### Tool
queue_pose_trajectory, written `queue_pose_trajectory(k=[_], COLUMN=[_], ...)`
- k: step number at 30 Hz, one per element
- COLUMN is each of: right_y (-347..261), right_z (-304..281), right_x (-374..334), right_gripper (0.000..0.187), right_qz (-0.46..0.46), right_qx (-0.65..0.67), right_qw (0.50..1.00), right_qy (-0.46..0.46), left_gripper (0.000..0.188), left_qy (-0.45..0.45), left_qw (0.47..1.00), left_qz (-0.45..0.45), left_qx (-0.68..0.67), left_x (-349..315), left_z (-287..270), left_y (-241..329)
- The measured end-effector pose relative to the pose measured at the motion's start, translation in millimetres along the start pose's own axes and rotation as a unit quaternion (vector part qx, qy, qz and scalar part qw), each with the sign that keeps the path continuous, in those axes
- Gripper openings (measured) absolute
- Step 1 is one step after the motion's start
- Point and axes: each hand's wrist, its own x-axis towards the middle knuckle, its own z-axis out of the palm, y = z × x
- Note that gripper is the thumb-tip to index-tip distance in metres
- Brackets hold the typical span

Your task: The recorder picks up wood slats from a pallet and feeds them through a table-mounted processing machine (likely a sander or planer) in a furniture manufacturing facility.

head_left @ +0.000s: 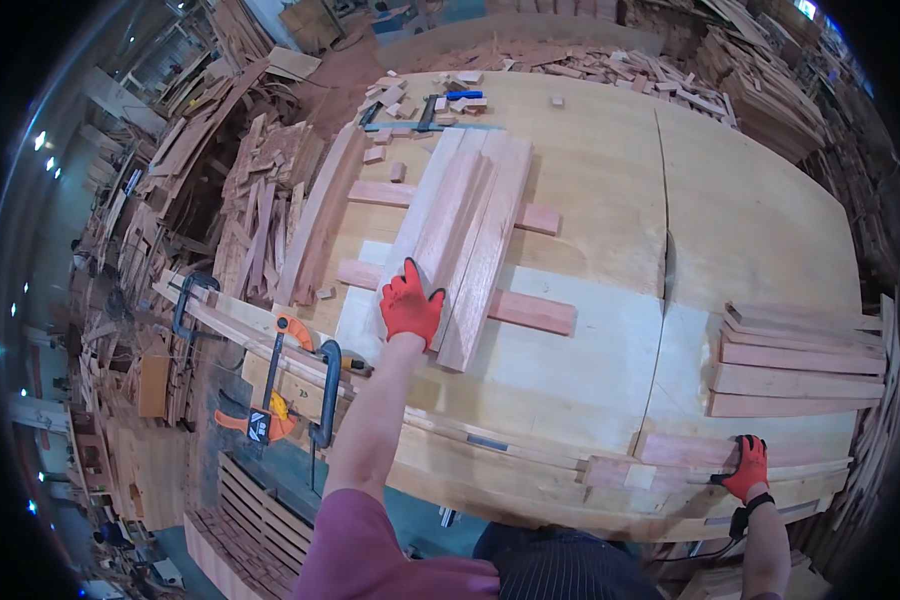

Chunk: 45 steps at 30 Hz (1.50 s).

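My left hand (pixel 411 303), in a red glove with dark fingertips, lies on long planed wooden boards (pixel 457 215) set side by side. Its index finger and thumb are spread apart on the wood. Two pinkish crosspieces (pixel 532 311) lie under these boards and stick out at the sides. At the near right of the table, my right hand (pixel 748 468), also red-gloved, reaches over a pinkish board (pixel 685 449). The fingers bend over its far side, with the thumb on the near side. A shorter wooden piece (pixel 610 471) lies just left of that hand.
A stack of boards (pixel 800 380) sits at the right of the worktable (pixel 600 150). Clamps, one orange (pixel 283 380) and one blue (pixel 330 395), grip the near left edge. Small wood blocks (pixel 397 172) and another clamp (pixel 430 112) lie far left. Scrap piles (pixel 620 70) surround the table.
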Motion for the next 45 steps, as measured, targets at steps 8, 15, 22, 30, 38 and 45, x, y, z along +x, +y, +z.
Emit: queue_pose_trajectory(k=[8,15,22,30,38,45], right_y=[-10.4,-6.7,0.8,-8.0,-1.8,9.6], right_z=[-11.3,-8.3,-3.4,-6.1,-9.0,-27.3], right_x=[3.9,3.7,12.2,-1.8,-5.4,5.1], right_gripper=[0.109,0.115,0.111,0.109,0.102,0.098], right_qz=[0.0,0.008,-0.012,-0.006,-0.042,-0.082], right_qx=[0.003,-0.001,-0.024,0.031,0.031,-0.001], right_qw=[1.0,1.0,1.0,1.0,0.998,0.996], right_qy=[-0.02,-0.027,0.005,0.0,0.018,-0.017], left_gripper=[0.082,0.082,0.083,0.058,0.057,0.048], left_qy=[0.117,0.025,0.227,0.151,0.146,0.114], left_qw=[0.993,0.998,0.972,0.58,0.434,0.477], left_qz=[0.012,-0.025,0.012,-0.349,-0.266,-0.22], left_qx=[-0.024,0.055,0.054,-0.72,-0.848,-0.843], left_x=[79.6,125.1,82.8,-146.7,-101.9,-72.6], left_z=[-12.8,-2.1,3.8,26.4,77.2,78.1], left_y=[-21.1,-7.8,-32.2,-26.4,18.9,14.2])
